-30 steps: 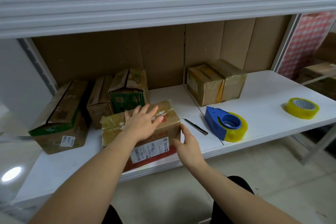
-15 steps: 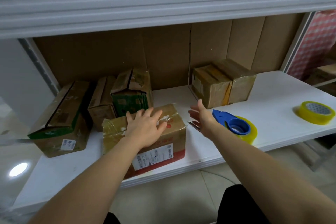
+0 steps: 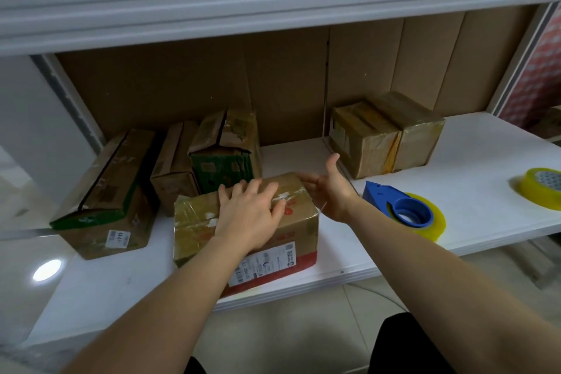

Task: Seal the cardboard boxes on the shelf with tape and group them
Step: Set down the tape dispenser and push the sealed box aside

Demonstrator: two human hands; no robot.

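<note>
- Hands first: we see the left hand (image 3: 247,215) lying palm-down on top of the taped box (image 3: 243,231), fingers (image 3: 239,191) straight and spread a little, pressing flat and gripping nothing.
- We see the right hand (image 3: 329,191) at the far right corner of that box, palm turned toward the box, thumb up, fingers straight and relaxed; they reach the corner, but we cannot tell whether they touch it.
- Both forearms come in bare from the lower edge, the left one crossing the front face of the box.
- The taped box sits at the front edge of the white shelf (image 3: 485,161), with a printed label on its front face partly covered by the left forearm.
- Behind it and to the left we count three more boxes: a long box with green trim (image 3: 106,191), a narrow brown box (image 3: 174,167) and a green-fronted box (image 3: 226,149) whose top flaps look unsealed.
- Against the back wall on the right, two taped boxes (image 3: 385,133) stand touching each other.
- A blue tape dispenser (image 3: 400,209) with a yellow roll lies just right of the right wrist; a spare yellow tape roll (image 3: 543,187) is cut off by the right edge.
- The label print is too small for us to read.
</note>
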